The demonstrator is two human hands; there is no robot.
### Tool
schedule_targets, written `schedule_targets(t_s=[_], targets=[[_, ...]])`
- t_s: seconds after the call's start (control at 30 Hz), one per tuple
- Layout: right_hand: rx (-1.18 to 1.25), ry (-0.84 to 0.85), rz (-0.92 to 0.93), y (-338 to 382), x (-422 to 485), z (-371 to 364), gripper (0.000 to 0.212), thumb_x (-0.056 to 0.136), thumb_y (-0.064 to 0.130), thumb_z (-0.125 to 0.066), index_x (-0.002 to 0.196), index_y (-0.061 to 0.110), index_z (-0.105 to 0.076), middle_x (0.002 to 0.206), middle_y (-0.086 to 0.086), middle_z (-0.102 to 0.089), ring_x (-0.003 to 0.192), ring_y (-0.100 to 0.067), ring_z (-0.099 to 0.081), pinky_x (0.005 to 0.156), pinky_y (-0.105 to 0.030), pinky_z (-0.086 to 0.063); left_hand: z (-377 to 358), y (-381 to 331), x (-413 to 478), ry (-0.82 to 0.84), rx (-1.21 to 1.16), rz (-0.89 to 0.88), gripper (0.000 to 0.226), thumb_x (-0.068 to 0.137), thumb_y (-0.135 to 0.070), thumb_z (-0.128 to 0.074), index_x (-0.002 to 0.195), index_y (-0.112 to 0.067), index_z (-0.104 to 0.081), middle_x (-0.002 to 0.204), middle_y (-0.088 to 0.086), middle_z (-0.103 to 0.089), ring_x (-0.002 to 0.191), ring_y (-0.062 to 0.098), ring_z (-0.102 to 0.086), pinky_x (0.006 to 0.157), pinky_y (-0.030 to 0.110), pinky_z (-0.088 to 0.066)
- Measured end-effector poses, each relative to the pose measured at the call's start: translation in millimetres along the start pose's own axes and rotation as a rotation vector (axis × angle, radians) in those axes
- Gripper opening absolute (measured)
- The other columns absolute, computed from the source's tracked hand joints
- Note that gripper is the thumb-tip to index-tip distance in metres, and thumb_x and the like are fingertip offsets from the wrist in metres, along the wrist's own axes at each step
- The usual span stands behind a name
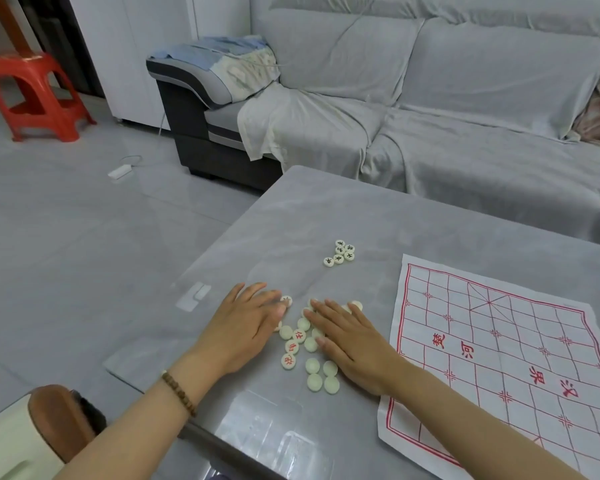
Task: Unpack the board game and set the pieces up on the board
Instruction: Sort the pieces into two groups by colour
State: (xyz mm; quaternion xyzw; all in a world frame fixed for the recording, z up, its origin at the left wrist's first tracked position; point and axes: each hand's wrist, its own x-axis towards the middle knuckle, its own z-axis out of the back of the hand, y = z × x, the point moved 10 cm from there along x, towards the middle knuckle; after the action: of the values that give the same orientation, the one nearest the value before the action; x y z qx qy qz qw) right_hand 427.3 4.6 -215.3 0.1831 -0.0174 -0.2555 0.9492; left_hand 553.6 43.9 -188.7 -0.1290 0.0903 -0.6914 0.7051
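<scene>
A white paper board (520,358) with a red grid and red characters lies flat on the right of the grey table (361,220). Left of it sits a loose heap of cream round pieces (305,348); three show red characters, the others lie blank side up. My left hand (246,323) lies flat on the heap's left side, fingers straight, touching pieces. My right hand (350,341) lies flat on the heap's right side, fingers straight, covering some pieces. A small cluster of black-marked pieces (340,253) sits apart, farther back.
A grey covered sofa (465,98) runs behind the table. A red plastic stool (32,95) stands on the floor at far left. A white adapter with cable (120,171) lies on the floor. A brown brush (63,420) sits at lower left.
</scene>
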Motion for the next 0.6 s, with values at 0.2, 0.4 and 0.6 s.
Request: schedule_targets(t_s=[0.2, 0.4, 0.6], targets=[[0.087, -0.046, 0.007, -2.9, -9.3, 9.4, 0.06, 0.09, 0.056, -0.004, 0.146, 0.038, -0.014, 0.153, 0.023, -0.004, 0.14, 0.008, 0.006, 0.113, -0.02, 0.013, -9.7, -3.7, 58.2, 0.124, -0.1, 0.079, 0.056, 0.099, -0.046, -0.006, 0.144, -0.028, -0.032, 0.151, -0.015, -0.029, 0.143, 0.005, -0.009, 0.117, 0.029, 0.002], [0.299, -0.352, -0.209, -63.1, -17.6, 47.1, 0.039, 0.099, 0.039, -0.032, 0.138, 0.036, -0.038, 0.144, 0.023, -0.029, 0.132, 0.01, -0.022, 0.114, -0.02, -0.012, -24.2, -26.2, 116.0, 0.189, -0.061, 0.048, 0.055, 0.101, -0.043, -0.011, 0.148, -0.018, -0.023, 0.156, -0.006, -0.018, 0.143, 0.01, -0.005, 0.116, 0.03, 0.001], [0.275, -0.27, -0.177, -76.2, -22.5, 49.0, 0.028, 0.093, 0.023, -0.055, 0.118, 0.03, -0.062, 0.122, 0.027, -0.048, 0.103, 0.013, -0.047, 0.086, -0.007, -0.034, 12.9, -16.7, 89.2, -0.068, -0.217, -0.067, 0.041, 0.095, -0.044, -0.034, 0.131, -0.031, -0.051, 0.136, -0.008, -0.049, 0.128, 0.011, -0.037, 0.108, 0.029, -0.027]])
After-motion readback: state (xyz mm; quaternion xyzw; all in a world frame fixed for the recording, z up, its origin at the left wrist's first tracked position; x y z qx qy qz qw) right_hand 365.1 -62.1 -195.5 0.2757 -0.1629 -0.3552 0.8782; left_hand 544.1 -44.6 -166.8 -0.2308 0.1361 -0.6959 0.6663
